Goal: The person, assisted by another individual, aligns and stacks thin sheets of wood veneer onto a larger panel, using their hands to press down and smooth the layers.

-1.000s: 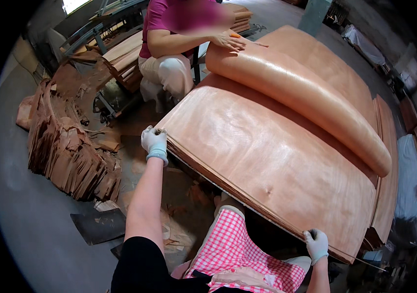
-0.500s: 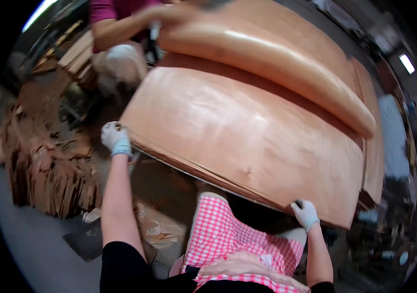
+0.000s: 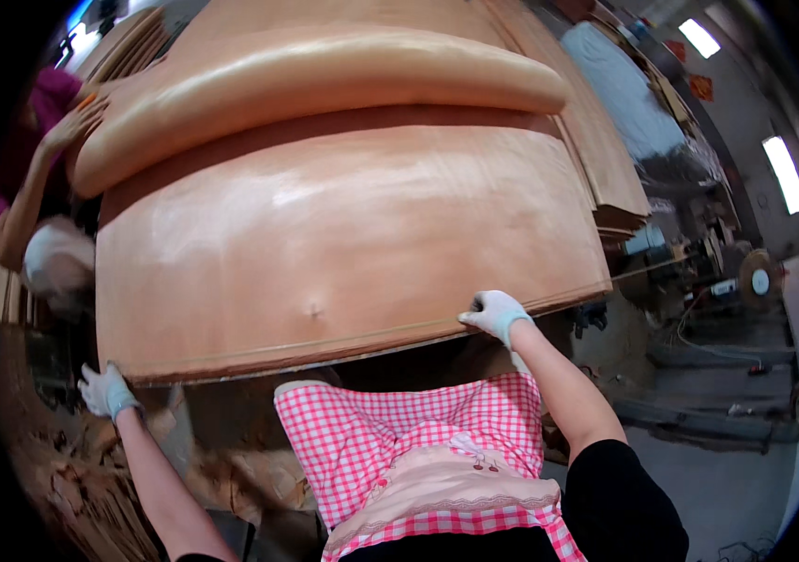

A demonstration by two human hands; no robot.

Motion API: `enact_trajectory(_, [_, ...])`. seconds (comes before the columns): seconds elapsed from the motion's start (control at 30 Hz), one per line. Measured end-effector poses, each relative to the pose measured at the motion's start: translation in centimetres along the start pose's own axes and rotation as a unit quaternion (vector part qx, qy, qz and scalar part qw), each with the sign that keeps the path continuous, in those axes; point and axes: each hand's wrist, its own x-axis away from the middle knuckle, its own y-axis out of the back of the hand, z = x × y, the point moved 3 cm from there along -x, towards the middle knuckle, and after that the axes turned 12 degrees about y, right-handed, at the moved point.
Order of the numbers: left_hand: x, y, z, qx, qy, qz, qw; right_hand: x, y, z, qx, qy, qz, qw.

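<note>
A wide sheet of thin wood veneer [image 3: 343, 253] lies on top of a stack, its far part rolled back into a long curl [image 3: 325, 80]. Along its near edge runs a thin, pale yellowish strip [image 3: 362, 330], whose right end sticks out past the stack; whether it is cord or wood I cannot tell. My right hand [image 3: 498, 316], in a white glove, pinches this strip at the near edge. At the near left corner my gloved left hand [image 3: 107, 390] touches the stack's edge, fingers apart.
Left of the curl, a co-worker's hand [image 3: 76, 122] rests by its end. More veneer sheets [image 3: 596, 159] are stacked on the right. Scrap veneer [image 3: 90, 496] lies piled on the floor at lower left. A machine with a round disc [image 3: 758, 274] stands at right.
The view has turned rightward. My right hand has moved inward along the near edge, leaving the strip's end sticking out beyond it. The co-worker's hand has come down beside the curl.
</note>
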Motion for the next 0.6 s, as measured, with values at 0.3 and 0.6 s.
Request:
enact_trajectory(0.3, [44.0,11.5,-14.4,0.234,-0.536,0.184,0.790,-0.5,0.1,0.8,-0.004,0.029,0.017,0.999])
enact_trajectory(0.6, [51.4,10.7,-17.2,0.192,-0.556,0.245,0.771,1.1,2.3,-7.4,-0.080,0.072,-0.013,0.994])
